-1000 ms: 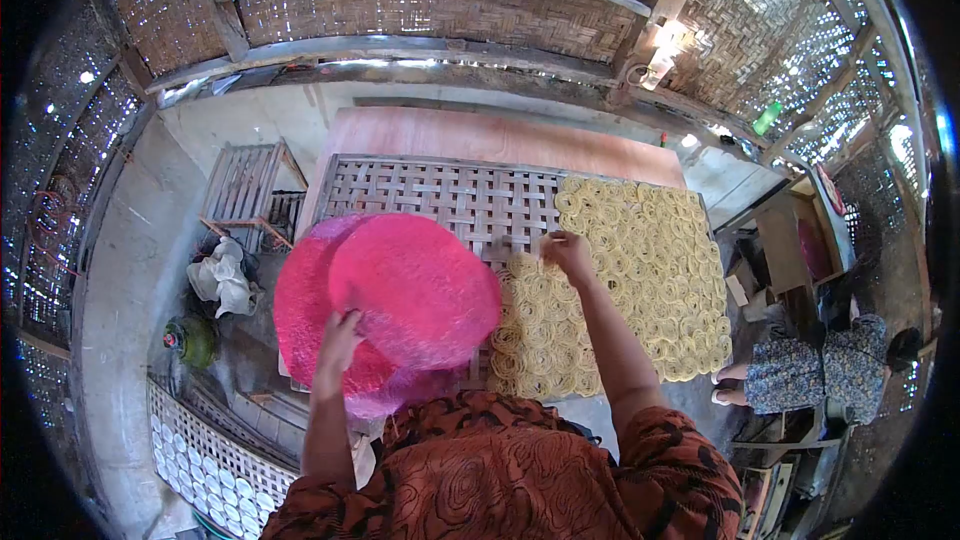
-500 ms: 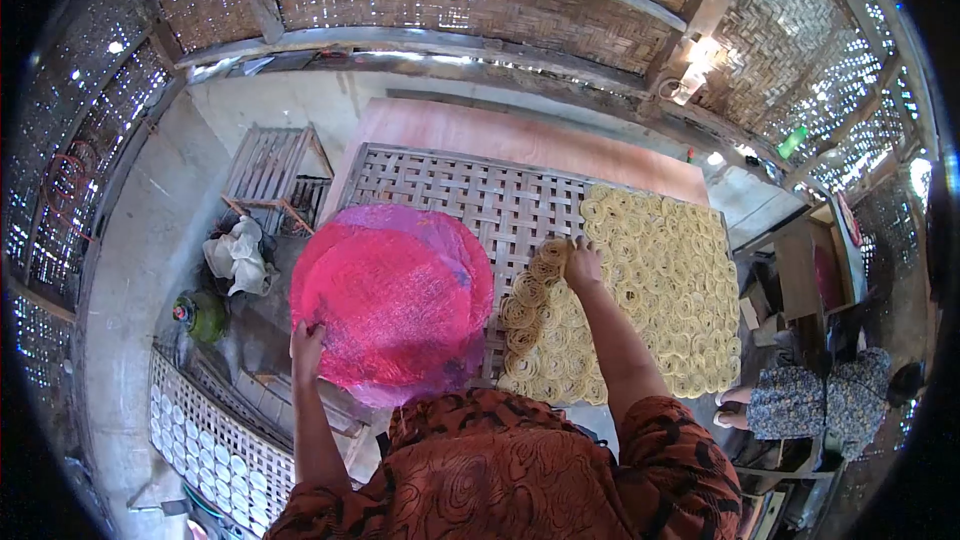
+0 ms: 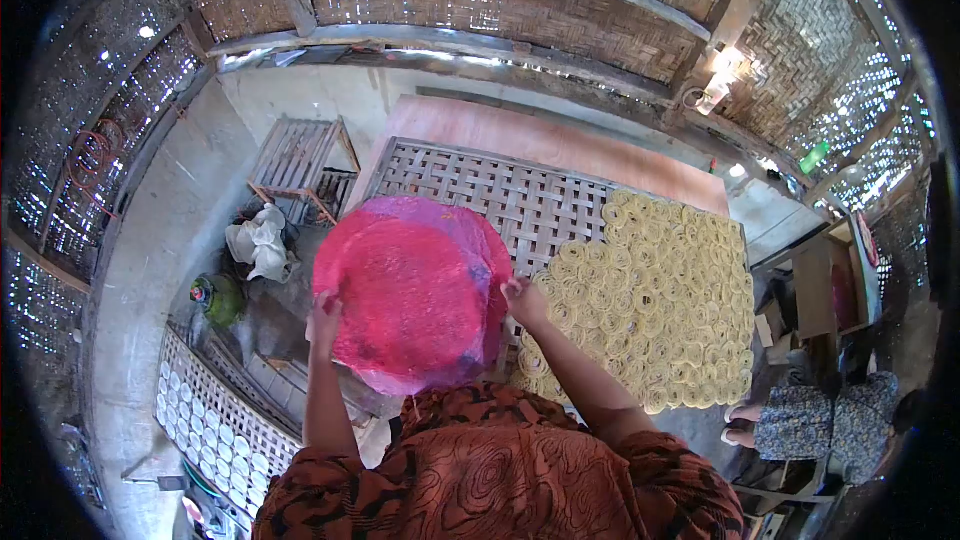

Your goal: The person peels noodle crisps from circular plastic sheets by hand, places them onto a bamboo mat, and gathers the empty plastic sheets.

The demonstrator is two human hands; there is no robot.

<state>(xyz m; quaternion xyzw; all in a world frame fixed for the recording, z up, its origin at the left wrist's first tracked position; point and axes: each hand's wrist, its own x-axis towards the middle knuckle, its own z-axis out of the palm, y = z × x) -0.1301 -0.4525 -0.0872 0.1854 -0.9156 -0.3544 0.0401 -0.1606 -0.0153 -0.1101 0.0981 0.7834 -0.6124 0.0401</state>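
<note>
A stack of round pink and purple sheets (image 3: pixel 410 290) covers the left part of a woven slatted rack (image 3: pixel 480 175). At its left edge is my left hand (image 3: pixel 326 320), fingers closed on the rim of the sheets. My right hand (image 3: pixel 525 302) is at the opposite edge, its thumb and fingers pinched on the sheet's rim. Just right of that hand, yellow coiled noodle nests (image 3: pixel 650 310) lie close together over the right part of the rack.
A pinkish wooden board (image 3: pixel 560 148) lies behind the rack. To the left are a slatted wooden stand (image 3: pixel 300 160), a white bag (image 3: pixel 263 243), a green gas cylinder (image 3: pixel 217 298) and a lower rack of pale discs (image 3: pixel 215 435). Another person (image 3: pixel 825 420) is at the right.
My right hand has left the noodle nests and moved left to the sheet's right edge. The nests where it was now lie flat. My left hand stays at the left edge; the view has shifted slightly.
</note>
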